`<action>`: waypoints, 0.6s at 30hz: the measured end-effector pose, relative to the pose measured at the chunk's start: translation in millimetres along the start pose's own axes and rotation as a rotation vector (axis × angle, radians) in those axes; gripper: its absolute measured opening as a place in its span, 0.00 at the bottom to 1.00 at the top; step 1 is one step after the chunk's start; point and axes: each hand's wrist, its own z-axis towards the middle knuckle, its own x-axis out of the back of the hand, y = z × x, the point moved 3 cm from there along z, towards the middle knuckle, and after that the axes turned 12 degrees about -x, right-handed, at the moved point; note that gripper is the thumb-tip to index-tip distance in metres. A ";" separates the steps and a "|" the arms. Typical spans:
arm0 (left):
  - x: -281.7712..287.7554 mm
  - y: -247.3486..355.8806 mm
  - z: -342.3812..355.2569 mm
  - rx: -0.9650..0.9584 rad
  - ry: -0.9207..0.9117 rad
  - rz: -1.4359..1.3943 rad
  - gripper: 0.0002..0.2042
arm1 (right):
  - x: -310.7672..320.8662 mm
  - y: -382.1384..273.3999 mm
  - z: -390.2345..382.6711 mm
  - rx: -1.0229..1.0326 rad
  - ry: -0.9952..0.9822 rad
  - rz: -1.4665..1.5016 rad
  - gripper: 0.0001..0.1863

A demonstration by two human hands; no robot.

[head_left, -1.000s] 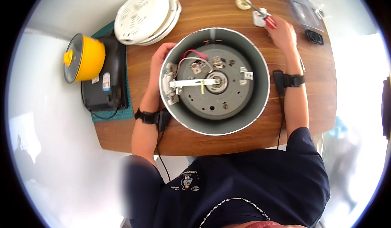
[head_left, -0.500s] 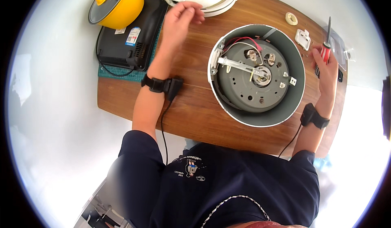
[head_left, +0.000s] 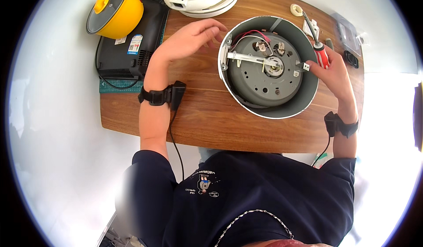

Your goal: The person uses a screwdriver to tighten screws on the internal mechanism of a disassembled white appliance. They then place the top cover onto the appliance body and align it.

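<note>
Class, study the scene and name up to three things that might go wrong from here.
1. The right hand holds the screwdriver while its thumb overlaps the edge of the round grey housing; a slip might scratch the housing or hurt the thumb.
2. The red wire and white wire arch freely inside, so a tool might snag them.
3. The yellow pot sits on the black appliance; a knock could topple it.
</note>
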 end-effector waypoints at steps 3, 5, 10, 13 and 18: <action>-9.5 -11.0 0.9 -0.017 -0.093 -0.069 0.17 | 0.3 -5.5 -3.0 -0.039 0.020 -0.055 0.15; -10.5 -12.6 1.1 -0.049 -0.123 -0.040 0.17 | 1.5 -6.4 -3.5 -0.076 0.045 -0.158 0.13; -6.6 -31.7 5.5 0.034 -0.123 -0.078 0.17 | 4.6 5.9 -5.1 -0.101 0.075 -0.144 0.12; -0.9 -39.6 6.9 0.049 -0.099 -0.075 0.17 | 7.7 12.4 -9.6 -0.125 0.086 -0.110 0.12; 4.0 -48.7 9.1 0.049 -0.085 -0.067 0.17 | 22.3 37.4 -11.7 -0.137 0.138 -0.071 0.11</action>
